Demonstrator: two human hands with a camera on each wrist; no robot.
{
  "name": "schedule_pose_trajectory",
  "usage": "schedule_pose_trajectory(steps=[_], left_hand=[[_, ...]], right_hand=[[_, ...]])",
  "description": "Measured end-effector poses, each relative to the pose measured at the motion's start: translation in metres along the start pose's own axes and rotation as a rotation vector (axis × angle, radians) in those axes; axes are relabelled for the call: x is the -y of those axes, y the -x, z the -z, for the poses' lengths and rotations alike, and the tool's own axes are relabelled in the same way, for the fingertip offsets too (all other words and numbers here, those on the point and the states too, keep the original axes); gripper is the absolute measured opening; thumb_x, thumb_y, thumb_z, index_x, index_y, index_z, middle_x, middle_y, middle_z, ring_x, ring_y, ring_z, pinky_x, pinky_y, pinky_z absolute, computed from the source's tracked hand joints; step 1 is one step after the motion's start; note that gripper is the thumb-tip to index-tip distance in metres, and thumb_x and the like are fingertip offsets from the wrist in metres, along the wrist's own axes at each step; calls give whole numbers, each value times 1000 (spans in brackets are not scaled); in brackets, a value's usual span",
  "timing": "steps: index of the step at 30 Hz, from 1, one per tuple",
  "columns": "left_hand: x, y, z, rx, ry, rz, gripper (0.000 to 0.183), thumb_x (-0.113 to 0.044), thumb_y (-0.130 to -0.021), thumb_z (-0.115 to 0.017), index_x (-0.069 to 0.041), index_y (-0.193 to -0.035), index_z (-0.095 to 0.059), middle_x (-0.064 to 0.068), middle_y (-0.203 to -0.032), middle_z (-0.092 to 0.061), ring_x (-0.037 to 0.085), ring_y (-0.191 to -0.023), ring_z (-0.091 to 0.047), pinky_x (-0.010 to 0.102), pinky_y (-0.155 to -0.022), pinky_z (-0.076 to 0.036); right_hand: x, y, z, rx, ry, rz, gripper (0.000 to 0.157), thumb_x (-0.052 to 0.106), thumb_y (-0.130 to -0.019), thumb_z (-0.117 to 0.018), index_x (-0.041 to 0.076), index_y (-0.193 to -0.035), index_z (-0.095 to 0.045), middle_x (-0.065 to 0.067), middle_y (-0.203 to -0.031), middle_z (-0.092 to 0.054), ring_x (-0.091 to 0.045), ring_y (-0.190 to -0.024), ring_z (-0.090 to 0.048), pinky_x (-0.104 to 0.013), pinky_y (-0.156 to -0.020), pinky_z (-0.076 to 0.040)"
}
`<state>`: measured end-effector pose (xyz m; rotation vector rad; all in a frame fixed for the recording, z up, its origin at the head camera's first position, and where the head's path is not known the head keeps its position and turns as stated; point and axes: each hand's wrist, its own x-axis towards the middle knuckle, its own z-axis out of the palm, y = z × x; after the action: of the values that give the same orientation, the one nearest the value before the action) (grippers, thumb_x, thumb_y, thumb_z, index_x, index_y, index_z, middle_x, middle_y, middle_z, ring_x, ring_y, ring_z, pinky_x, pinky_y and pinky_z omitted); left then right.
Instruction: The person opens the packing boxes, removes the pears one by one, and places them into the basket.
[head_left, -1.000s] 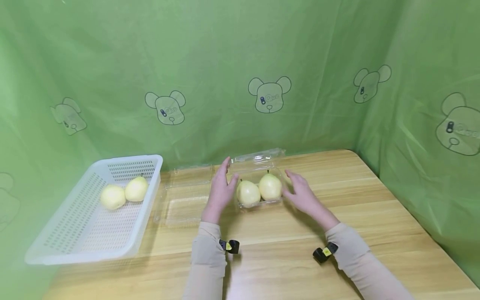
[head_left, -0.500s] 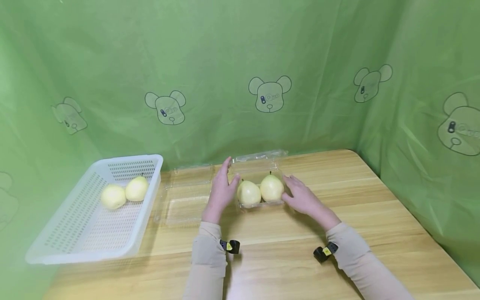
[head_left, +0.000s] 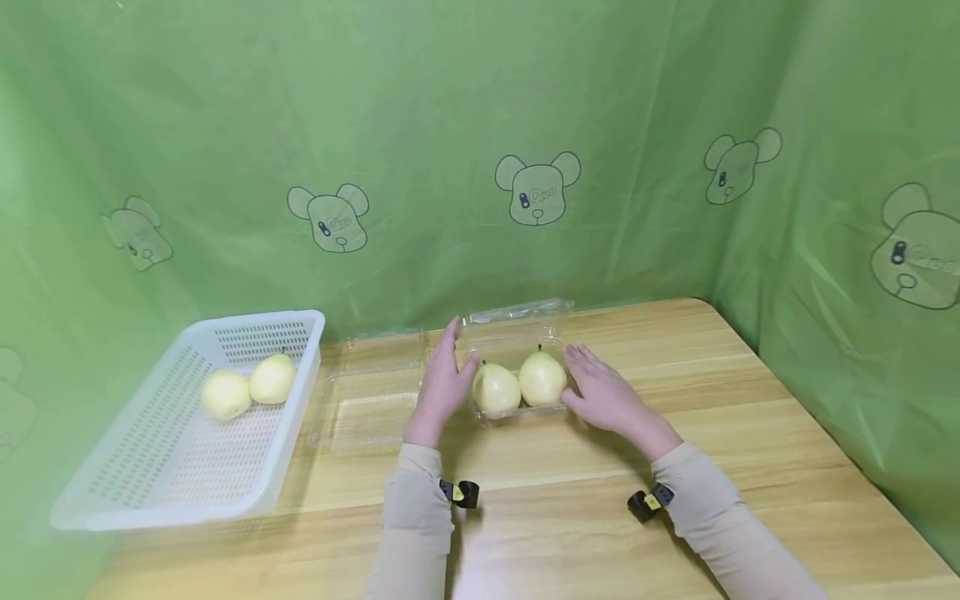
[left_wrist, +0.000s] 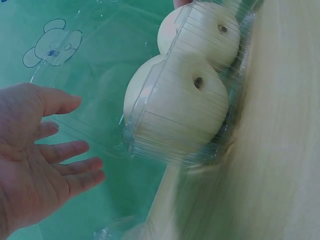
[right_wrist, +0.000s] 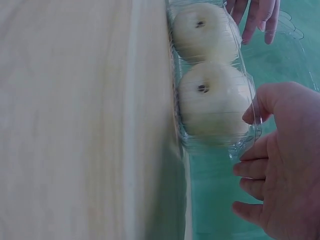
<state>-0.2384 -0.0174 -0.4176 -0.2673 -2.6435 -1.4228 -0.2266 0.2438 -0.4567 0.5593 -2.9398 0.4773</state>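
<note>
Apparently flanking, with left grip (head_left: 442, 385) spread just beside and right grip (head_left: 604, 398) spread touching one end, the transparent box (head_left: 532, 408) on the counter (head_left: 555, 525), perhaps to steady two pears (head_left: 543, 380) inside, with lid (head_left: 516, 323) tilted back behind and, past the intervening left grip, a second box (head_left: 369, 417) and a basket (head_left: 217, 458) with two more pears (head_left: 227, 395).

Hands (left_wrist: 37, 157) (right_wrist: 292, 165) cut off by the wrist views' edges, sleeves (head_left: 414, 525) (head_left: 720, 521) by the head view's.
</note>
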Motion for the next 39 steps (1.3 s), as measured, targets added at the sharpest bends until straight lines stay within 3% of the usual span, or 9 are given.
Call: schedule_pose_trajectory(steps=[26,39], left_hand=[[14,-3,-11,28,32,43,85,-17,-96,-58,-29,-157,-1,8,-162,-22,33,-148,-24,49,-121,-21],[15,-3,-12,33,32,38,78,-7,-97,-49,-24,-158,-3,9,-162,-24,32,-149,-24,48,-123,-19]], right_hand=[[1,1,1,32,65,16,67,32,-97,-43,-6,-150,-26,-23,-158,-27,-42,-147,-22,-54,-121,-23],[0,1,1,26,70,11,67,33,-97,-43,-5,-150,-26,-22,-158,-27,-41,-148,-22,-55,-121,-23]])
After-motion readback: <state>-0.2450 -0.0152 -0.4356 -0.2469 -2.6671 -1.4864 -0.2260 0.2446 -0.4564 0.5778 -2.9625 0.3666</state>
